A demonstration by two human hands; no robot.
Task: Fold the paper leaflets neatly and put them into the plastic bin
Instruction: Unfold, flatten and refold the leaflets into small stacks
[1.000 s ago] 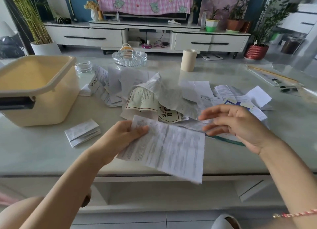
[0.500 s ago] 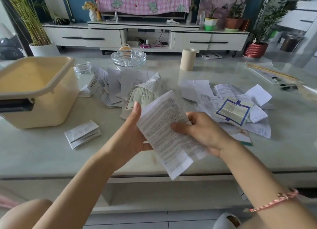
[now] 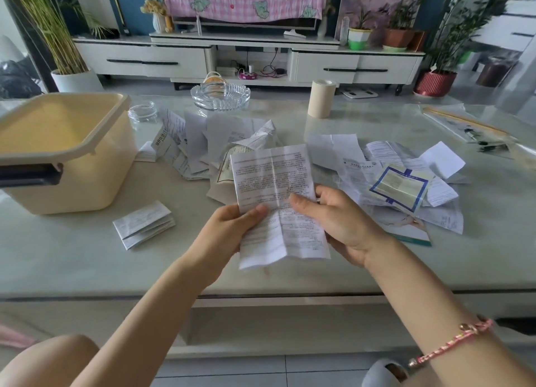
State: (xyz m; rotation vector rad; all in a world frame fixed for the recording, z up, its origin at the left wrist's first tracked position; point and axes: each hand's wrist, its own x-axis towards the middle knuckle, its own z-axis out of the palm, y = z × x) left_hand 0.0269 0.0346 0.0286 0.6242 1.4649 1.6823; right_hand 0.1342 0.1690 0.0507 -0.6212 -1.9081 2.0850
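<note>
I hold a creased white printed leaflet (image 3: 275, 195) upright above the table's near edge. My left hand (image 3: 232, 230) pinches its left edge with the thumb on the front. My right hand (image 3: 339, 221) grips its right edge, thumb across the print. A loose pile of unfolded leaflets (image 3: 208, 142) lies behind it, and more leaflets (image 3: 406, 180) spread to the right. One folded leaflet (image 3: 143, 224) lies on the table at the left. The cream plastic bin (image 3: 58, 154) stands open at the far left.
A glass ashtray (image 3: 220, 95), a small glass jar (image 3: 142, 112) and a beige tape roll (image 3: 322, 98) stand behind the papers. A clear plastic sleeve with pens (image 3: 470, 126) lies at the right. The marble table (image 3: 87, 270) ends just below my wrists.
My right hand came in from the right and took the leaflet's right edge. Both hands turned the sheet from slanted and drooping to upright and spread flat facing me.
</note>
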